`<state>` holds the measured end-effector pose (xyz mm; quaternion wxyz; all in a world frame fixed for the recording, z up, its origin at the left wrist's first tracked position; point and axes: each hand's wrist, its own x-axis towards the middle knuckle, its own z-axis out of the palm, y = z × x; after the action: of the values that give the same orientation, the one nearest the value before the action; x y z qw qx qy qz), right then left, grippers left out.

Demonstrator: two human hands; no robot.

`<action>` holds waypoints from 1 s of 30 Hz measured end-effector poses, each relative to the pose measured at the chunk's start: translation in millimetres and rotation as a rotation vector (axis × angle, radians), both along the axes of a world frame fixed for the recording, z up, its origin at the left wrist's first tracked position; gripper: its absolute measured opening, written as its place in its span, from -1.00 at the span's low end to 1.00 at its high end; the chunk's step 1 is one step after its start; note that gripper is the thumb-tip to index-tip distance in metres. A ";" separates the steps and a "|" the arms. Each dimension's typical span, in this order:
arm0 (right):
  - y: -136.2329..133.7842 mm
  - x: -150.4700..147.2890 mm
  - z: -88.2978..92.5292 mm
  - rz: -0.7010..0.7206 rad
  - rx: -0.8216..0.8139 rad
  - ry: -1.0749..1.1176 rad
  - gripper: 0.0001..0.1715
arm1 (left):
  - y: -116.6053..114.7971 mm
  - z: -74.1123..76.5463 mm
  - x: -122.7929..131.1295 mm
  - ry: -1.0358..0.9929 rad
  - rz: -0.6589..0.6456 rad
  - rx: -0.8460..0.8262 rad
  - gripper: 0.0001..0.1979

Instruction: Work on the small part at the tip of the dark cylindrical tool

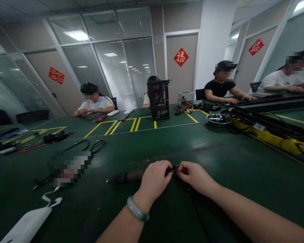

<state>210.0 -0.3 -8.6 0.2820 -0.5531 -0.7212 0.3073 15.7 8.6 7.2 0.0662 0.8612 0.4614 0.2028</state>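
Note:
A dark electric screwdriver (134,176) lies on the green table, its tip pointing left. My left hand (155,177), with a pale green bangle at the wrist, is closed over the rear end of the tool. Close beside it, my right hand (196,175) is closed in a pinch. Its thumb and forefinger hold a small dark connector (175,167) at the tool's rear, partly hidden by the fingers. A black cable (196,206) runs over the table below my right hand toward the front edge.
To the left lie a white power bank (27,224) with a strap, a blurred-out item (71,170) and black cables (98,145). A black computer case (160,100), a power supply (185,98) and a metal bowl (218,119) stand farther back. Several people sit across the table (131,145).

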 end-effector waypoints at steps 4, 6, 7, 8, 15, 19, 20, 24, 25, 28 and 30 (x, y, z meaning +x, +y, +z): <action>-0.2 0.5 1.0 0.010 0.022 -0.006 -0.90 | 0.2 -0.5 -1.1 -0.013 -0.029 0.009 -0.90; -0.3 0.7 1.6 0.011 0.029 -0.018 -0.91 | 0.1 -0.3 -1.3 -0.023 -0.050 0.017 -0.88; -0.4 0.7 1.9 0.010 0.030 -0.024 -0.91 | 0.0 -0.1 -1.3 -0.025 -0.059 0.019 -0.86; -0.6 0.6 2.1 0.010 0.028 -0.028 -0.90 | -0.2 0.3 -1.3 -0.025 -0.066 0.021 -0.85; -1.0 0.8 3.1 0.005 0.019 -0.026 -0.90 | -1.9 1.4 -0.8 0.010 -0.070 0.012 -0.81; -0.6 1.3 3.3 0.006 0.014 -0.027 -0.90 | -2.1 0.9 -0.2 0.012 -0.010 -0.009 -0.81; -0.5 1.3 3.3 0.007 0.012 -0.028 -0.90 | -2.1 0.7 -0.1 0.015 -0.002 -0.015 -0.83; -0.2 1.1 2.6 0.008 0.002 -0.031 -0.91 | -1.0 -0.9 -0.5 0.003 -0.015 -0.008 -0.89; -0.1 1.1 2.2 0.006 0.003 -0.032 -0.91 | -0.6 -1.3 -0.7 -0.006 -0.022 0.000 -0.88; 0.5 1.4 0.9 0.008 0.005 -0.028 -0.91 | 0.1 -2.0 -1.4 -0.031 -0.049 0.016 -0.83; 0.9 1.8 -0.1 0.014 0.002 -0.024 -0.90 | -0.1 -1.9 -1.5 -0.039 -0.065 0.019 -0.81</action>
<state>211.8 0.6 -8.8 0.2718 -0.5513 -0.7286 0.3020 14.2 8.5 5.4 0.0737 0.8722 0.4299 0.2216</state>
